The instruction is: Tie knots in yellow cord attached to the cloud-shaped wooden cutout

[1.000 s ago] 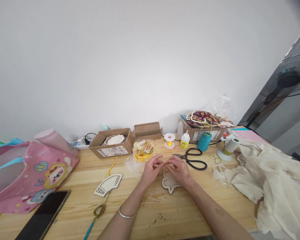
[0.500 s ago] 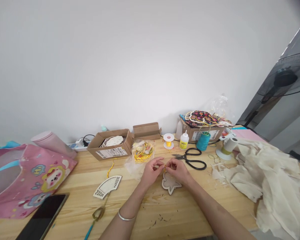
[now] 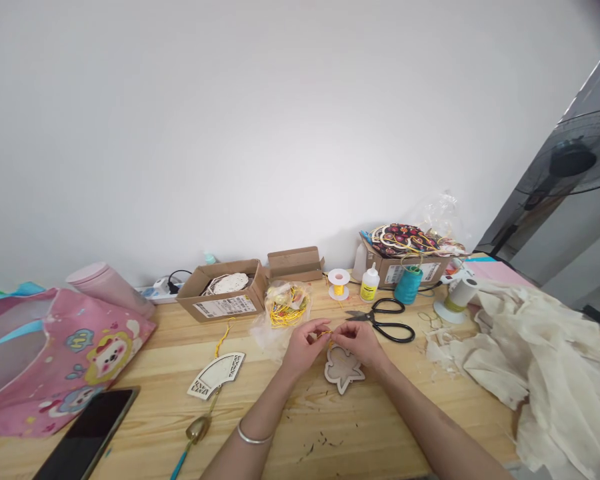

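Note:
My left hand [image 3: 306, 345] and my right hand [image 3: 361, 341] meet above the wooden table, each pinching a yellow cord [image 3: 324, 333] between thumb and fingertips. Just under my fingers lies a flat wooden cutout [image 3: 343, 371] with a pointed, flower-like outline; the cord seems to run to its top edge. The exact loop or knot is too small to make out. To the right of my right hand are black-handled scissors [image 3: 385, 321], lying with blades apart. A fan-shaped wooden piece [image 3: 217, 375] with a yellow cord rests left of my left hand.
Behind my hands stand a bag of yellow cords [image 3: 287, 312], a yellow thread spool [image 3: 339, 285], a glue bottle [image 3: 369, 283] and a teal thread cone [image 3: 408, 285]. Cardboard boxes [image 3: 225, 307] line the wall. Cream cloth [image 3: 545, 353] covers the right; a phone [image 3: 87, 433] and spoon [image 3: 197, 430] lie left.
My fingertips have moved slightly apart, with a short stretch of yellow cord now showing between them. The view has shifted a little; the other things stay in place.

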{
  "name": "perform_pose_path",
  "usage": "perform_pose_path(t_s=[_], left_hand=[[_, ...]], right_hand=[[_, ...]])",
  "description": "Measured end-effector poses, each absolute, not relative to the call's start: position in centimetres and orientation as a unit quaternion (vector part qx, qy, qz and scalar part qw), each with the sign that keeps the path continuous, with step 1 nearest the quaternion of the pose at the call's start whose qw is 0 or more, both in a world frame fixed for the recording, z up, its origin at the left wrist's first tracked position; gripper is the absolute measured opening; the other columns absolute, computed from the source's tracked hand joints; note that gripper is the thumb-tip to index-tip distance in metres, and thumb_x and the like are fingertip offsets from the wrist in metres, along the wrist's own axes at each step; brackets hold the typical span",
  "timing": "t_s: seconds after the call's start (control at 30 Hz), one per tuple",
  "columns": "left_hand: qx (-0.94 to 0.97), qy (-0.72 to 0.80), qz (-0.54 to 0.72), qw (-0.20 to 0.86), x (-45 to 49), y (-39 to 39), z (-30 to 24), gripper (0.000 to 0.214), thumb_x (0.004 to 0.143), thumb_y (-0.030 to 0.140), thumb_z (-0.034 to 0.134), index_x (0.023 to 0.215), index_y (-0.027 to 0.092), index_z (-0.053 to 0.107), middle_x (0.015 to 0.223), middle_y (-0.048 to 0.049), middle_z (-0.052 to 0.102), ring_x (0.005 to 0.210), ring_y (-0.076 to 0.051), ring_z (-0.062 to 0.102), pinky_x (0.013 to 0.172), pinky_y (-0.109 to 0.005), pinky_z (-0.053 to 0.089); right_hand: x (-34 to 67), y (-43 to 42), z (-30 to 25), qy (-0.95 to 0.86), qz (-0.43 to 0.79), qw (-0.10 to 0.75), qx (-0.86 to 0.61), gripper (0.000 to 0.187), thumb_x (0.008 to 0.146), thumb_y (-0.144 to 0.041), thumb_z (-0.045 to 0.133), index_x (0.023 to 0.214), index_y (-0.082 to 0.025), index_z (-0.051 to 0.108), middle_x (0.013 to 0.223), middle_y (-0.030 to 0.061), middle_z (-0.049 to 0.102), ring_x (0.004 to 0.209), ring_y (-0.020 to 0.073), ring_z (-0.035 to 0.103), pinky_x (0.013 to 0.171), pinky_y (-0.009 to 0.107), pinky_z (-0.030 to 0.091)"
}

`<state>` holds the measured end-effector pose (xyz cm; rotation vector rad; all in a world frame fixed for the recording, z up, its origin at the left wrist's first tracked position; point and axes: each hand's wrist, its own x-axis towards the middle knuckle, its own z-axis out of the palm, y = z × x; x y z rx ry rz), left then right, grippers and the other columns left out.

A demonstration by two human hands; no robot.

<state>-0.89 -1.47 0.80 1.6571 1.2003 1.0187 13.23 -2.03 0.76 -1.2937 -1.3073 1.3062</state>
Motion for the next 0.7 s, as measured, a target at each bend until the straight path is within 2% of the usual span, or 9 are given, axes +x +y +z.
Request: perform_pose_path(t_s=[0.17, 0.3, 0.4, 0.53, 0.7], left_hand=[[0.699, 0.474, 0.404, 0.350, -0.8, -1.6, 1.1, 0.022, 0.068, 0.025, 0.051, 0.086, 0.018, 0.060, 0.085, -0.0053, 0.063, 0.073, -0.015, 0.055, 0.061, -0.025, 0.043], [0.743, 0.454, 0.404, 0.280, -0.8, -1.9, 1.5, 0.020, 0.071, 0.025, 0.048, 0.085, 0.020, 0.061, 0.084, -0.0041, 0.063, 0.070, -0.014, 0.055, 0.059, -0.024, 0.042], [0.765, 0.451, 0.393, 0.240, -0.8, -2.1, 1.9, 0.020, 0.072, 0.022, 0.045, 0.085, 0.020, 0.060, 0.081, -0.0029, 0.064, 0.064, -0.012, 0.054, 0.058, -0.023, 0.041], [0.773, 0.456, 0.390, 0.206, -0.8, -2.3, 2.0, 0.019, 0.072, 0.020, 0.045, 0.084, 0.020, 0.060, 0.079, -0.0016, 0.063, 0.062, -0.011, 0.052, 0.061, -0.023, 0.041], [0.739, 0.487, 0.395, 0.245, -0.8, -2.0, 1.5, 0.021, 0.071, 0.023, 0.047, 0.087, 0.019, 0.060, 0.083, -0.0034, 0.064, 0.060, -0.011, 0.053, 0.056, -0.022, 0.042]], right_hand=[[13.2, -2.3, 1.0, -0.617, 0.382, 0.454, -0.517, 0.009, 0.060, -0.020, 0.053, 0.054, -0.014, 0.056, 0.049, -0.0022, 0.048, 0.043, 0.0063, 0.036, 0.040, 0.018, 0.030], [13.4, -2.4, 1.1, -0.683, 0.266, 0.485, -0.477, 0.007, 0.063, -0.017, 0.051, 0.058, -0.015, 0.056, 0.060, 0.0002, 0.051, 0.047, 0.0068, 0.035, 0.042, 0.018, 0.030], [13.4, -2.4, 0.9, -0.687, 0.254, 0.484, -0.480, 0.007, 0.063, -0.016, 0.050, 0.059, -0.016, 0.056, 0.062, 0.0008, 0.054, 0.046, 0.0064, 0.036, 0.041, 0.018, 0.031], [13.3, -2.4, 0.6, -0.675, 0.244, 0.466, -0.518, 0.007, 0.063, -0.018, 0.051, 0.061, -0.016, 0.057, 0.052, -0.0016, 0.052, 0.042, 0.0061, 0.036, 0.039, 0.018, 0.030], [13.2, -2.4, 0.6, -0.650, 0.282, 0.459, -0.536, 0.009, 0.062, -0.021, 0.052, 0.064, -0.017, 0.060, 0.051, -0.0018, 0.053, 0.041, 0.0061, 0.036, 0.039, 0.018, 0.029]])
